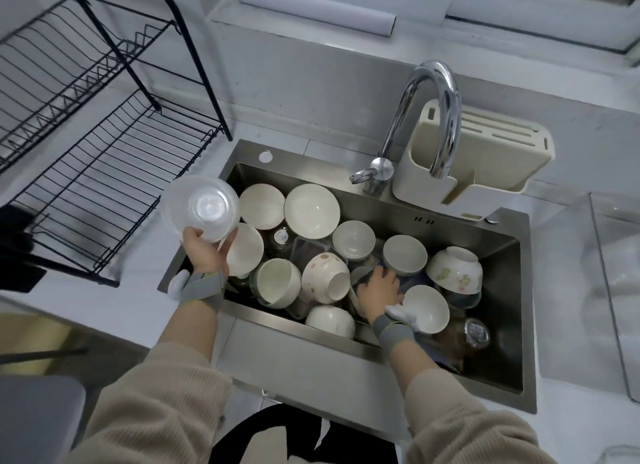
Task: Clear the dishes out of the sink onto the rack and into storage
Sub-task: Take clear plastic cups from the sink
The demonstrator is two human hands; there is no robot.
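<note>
Head view: the steel sink (498, 231), rectangular and brushed, is heaped with round glazed bowls under the right hand (379, 287), whose fingers curl down among them; what they grip cannot be told. Left hand (202, 250) pinches the rim of a clear plastic bowl (201, 209), opening tilted toward the camera, above the sink's left edge, just right of the black wire rack (104, 173).

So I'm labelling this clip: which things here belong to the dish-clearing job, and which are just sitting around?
Part of the job:
clear plastic bowl held in the left hand
right hand down among the dishes
white bowls
sink
black rack

Just there:
tap
cream holder
</note>
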